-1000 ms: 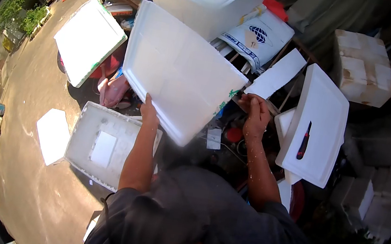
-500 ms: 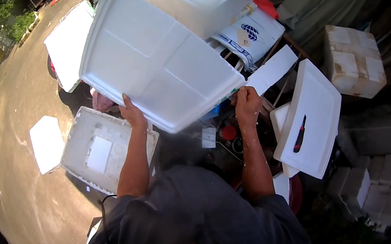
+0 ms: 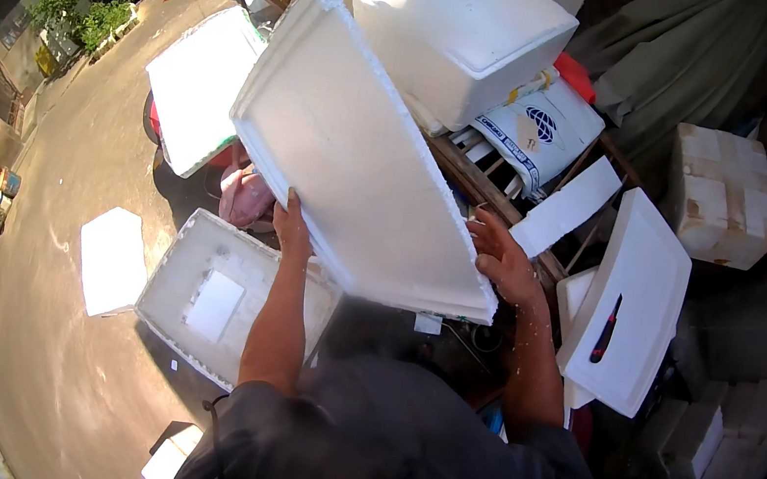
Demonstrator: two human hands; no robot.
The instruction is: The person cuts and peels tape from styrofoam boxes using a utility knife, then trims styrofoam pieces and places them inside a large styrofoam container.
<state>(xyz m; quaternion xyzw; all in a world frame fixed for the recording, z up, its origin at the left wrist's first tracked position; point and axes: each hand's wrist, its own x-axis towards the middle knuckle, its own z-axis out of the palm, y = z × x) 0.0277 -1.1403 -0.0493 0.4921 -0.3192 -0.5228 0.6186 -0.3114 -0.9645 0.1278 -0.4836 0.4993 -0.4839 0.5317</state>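
Observation:
A large white polystyrene foam panel (image 3: 355, 166) is held up at a slant in front of me, with a rough, crumbly right edge. My left hand (image 3: 292, 226) grips its lower left edge, the thumb lying on the face. Beside the rough edge is my right hand (image 3: 507, 263), fingers parted and bent; I cannot tell whether the fingertips touch the panel. White foam crumbs cling to the right forearm. To the right, a red and black cutter knife (image 3: 604, 337) lies on a white foam lid (image 3: 646, 289).
Below the panel sits an open foam box (image 3: 167, 292) with a white piece inside. Foam pieces (image 3: 113, 261) lie on the concrete. A large foam box (image 3: 455, 27) and a printed white sack (image 3: 544, 125) rest on a wooden rack. A taped box (image 3: 722, 196) stands far right.
The panel has turned, its right end swinging down and its rough edge now facing right. My right hand has loosened from a closed grip at the panel's corner. The view has shifted.

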